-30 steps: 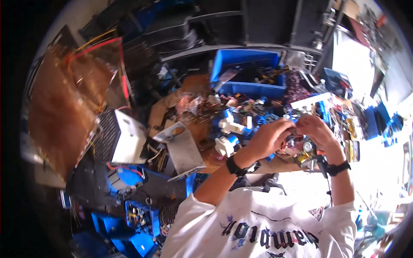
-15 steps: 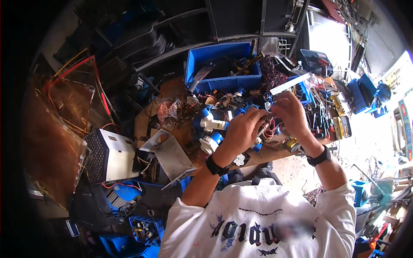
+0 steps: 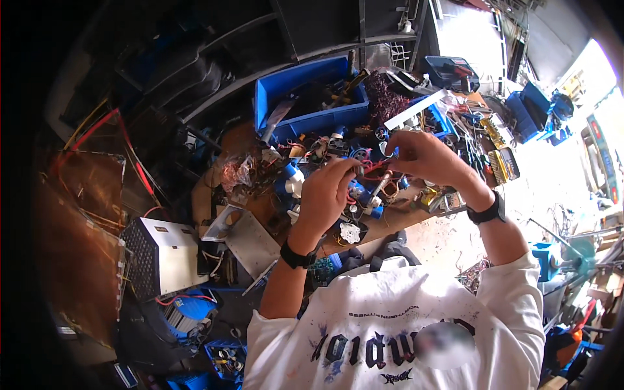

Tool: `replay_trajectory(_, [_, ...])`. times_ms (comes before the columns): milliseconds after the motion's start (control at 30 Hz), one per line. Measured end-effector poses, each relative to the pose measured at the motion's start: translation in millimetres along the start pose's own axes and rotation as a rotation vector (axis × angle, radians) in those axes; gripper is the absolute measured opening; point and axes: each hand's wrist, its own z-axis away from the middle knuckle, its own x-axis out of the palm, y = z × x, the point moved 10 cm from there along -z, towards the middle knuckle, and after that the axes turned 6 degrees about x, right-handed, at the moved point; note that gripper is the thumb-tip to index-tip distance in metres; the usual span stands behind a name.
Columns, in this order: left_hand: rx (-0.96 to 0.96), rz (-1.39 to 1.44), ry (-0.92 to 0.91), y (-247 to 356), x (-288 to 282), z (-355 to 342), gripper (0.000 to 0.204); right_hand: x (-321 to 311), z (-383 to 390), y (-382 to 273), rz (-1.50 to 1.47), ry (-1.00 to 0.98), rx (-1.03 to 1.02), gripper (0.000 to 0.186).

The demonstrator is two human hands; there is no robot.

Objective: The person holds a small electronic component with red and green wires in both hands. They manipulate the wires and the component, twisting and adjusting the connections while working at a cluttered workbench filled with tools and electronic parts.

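Observation:
Over the cluttered bench, my left hand [image 3: 325, 195] is closed, its thumb and fingertips pinched on a small greyish piece too small to name. To its right, my right hand [image 3: 426, 158] is held with fingers curled down; a small pale curved piece [image 3: 391, 149] shows at its fingertips, of a kind I cannot make out. Reddish wires [image 3: 377, 171] show between the two hands; whether either hand touches them is unclear. Beneath lie blue-and-white plug-like fittings [image 3: 294, 182]. A white flower-shaped part [image 3: 350, 233] sits near the bench's front edge.
A big blue bin [image 3: 312, 123] with tools stands at the back. Rows of hand tools [image 3: 478, 140] and a yellow bit case [image 3: 504, 166] lie to the right. On the left are a white metal box [image 3: 166, 257] and a bent metal bracket [image 3: 250, 244].
My hands have moved apart, the left drawing back leftward and the right opening a gap from it. The view has shifted, so the bench appears further left.

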Motion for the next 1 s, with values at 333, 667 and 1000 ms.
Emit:
replay_trajectory(333, [-0.121, 0.29, 0.023, -9.6, 2.2, -2.0, 0.02, -5.6, 5.1, 34.3, -0.726, 0.076, 0.266, 0.017])
replay_trajectory(667, [-0.037, 0.096, -0.011, -4.2, -4.2, -2.1, 0.018, -32.5, 3.9, 0.4, 0.032, 0.279, -0.115, 0.017])
replay_trajectory(1000, [-0.075, 0.094, -0.029, -11.7, -8.2, -5.3, 0.016, -38.4, -2.6, -1.8, 0.294, 0.172, -0.132, 0.016])
